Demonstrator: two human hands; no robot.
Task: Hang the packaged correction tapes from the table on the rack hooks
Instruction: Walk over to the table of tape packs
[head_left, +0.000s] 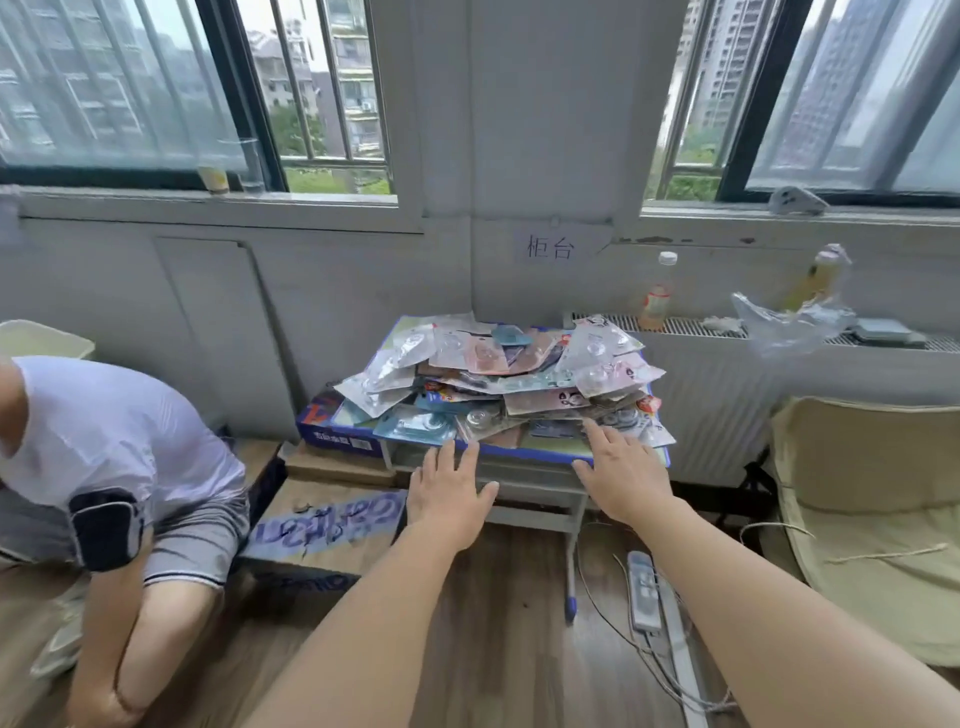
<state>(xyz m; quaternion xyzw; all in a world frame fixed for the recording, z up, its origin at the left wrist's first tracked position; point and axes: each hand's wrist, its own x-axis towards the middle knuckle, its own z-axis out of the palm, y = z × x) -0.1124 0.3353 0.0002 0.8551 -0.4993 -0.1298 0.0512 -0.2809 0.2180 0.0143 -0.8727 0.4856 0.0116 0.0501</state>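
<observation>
A loose heap of packaged correction tapes (498, 384), in clear blister packs with pink, teal and white cards, covers a small blue-edged table (524, 457) below the window pillar. My left hand (447, 493) is stretched out flat just in front of the table's near edge, fingers straight, holding nothing. My right hand (618, 473) reaches further, its fingertips at the front packs of the heap, fingers spread and straight. No rack or hooks are in view.
A person in a white shirt (104, 467) crouches at the left. Cardboard boxes (332, 514) lie left of the table. A radiator ledge (779, 332) carries bottles and a plastic bag. A beige chair (872, 519) stands right; a power strip (644, 592) lies on the floor.
</observation>
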